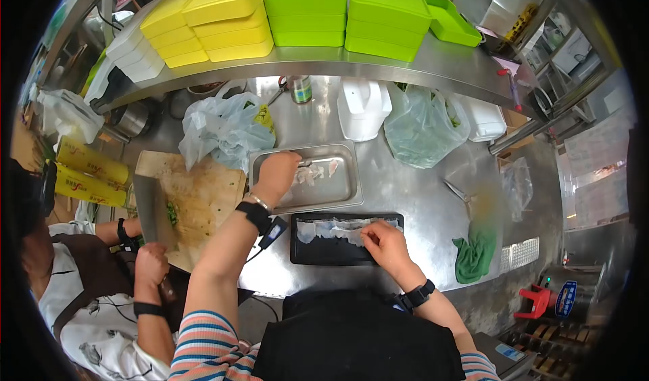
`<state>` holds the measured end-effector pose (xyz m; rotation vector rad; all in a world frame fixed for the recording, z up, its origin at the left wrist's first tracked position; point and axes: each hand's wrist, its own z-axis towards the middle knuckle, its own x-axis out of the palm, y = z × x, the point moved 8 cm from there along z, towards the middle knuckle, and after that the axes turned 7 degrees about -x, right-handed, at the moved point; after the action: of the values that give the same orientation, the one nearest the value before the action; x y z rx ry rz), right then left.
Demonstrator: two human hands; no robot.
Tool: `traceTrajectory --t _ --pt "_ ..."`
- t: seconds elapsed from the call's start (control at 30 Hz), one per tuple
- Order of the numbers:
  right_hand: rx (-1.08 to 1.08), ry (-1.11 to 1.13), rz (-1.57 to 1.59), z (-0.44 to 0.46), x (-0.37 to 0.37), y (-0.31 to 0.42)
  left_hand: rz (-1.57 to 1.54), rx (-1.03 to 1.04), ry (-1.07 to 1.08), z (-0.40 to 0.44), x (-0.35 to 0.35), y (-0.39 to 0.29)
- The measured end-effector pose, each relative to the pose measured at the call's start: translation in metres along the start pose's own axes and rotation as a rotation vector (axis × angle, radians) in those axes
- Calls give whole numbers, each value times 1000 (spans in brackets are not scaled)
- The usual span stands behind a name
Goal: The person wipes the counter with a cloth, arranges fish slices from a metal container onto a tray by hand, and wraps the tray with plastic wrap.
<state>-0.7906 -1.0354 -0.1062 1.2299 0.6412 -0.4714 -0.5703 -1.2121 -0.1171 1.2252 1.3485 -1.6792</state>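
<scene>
My left hand reaches over the steel pan, fingers closed around what may be a small dark metal tool; its kind is not clear. Beside the fingertips, pale, translucent pieces of food lie on the pan's floor. Nearer to me is a black rectangular tray with a row of thin, whitish, see-through slices along its far side. At the right end of that row my right hand is pinched, thumb and finger together; whatever is between them is too small to make out.
At left, a co-worker's hand grips a cleaver over a wooden cutting board. Plastic bags and a white jug stand behind the pan. A green cloth lies right. Overhead, a steel shelf carries yellow and green boxes.
</scene>
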Motion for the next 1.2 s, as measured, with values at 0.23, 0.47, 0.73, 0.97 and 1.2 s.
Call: traceTrajectory --t 0.23,0.47,0.73,0.97,1.2 --pt "177 44 34 -14 -13 -13 235 -58 230 17 47 7" --pt "95 -35 10 -19 -21 -16 -10 -54 144 14 42 41" --pt "156 31 25 -25 -21 -12 104 -142 224 11 63 26" --pt "87 -57 19 -31 -33 -13 -613 -168 339 1 18 35" --pt "66 14 35 -23 -24 -14 -1048 -202 276 -11 -2 37"
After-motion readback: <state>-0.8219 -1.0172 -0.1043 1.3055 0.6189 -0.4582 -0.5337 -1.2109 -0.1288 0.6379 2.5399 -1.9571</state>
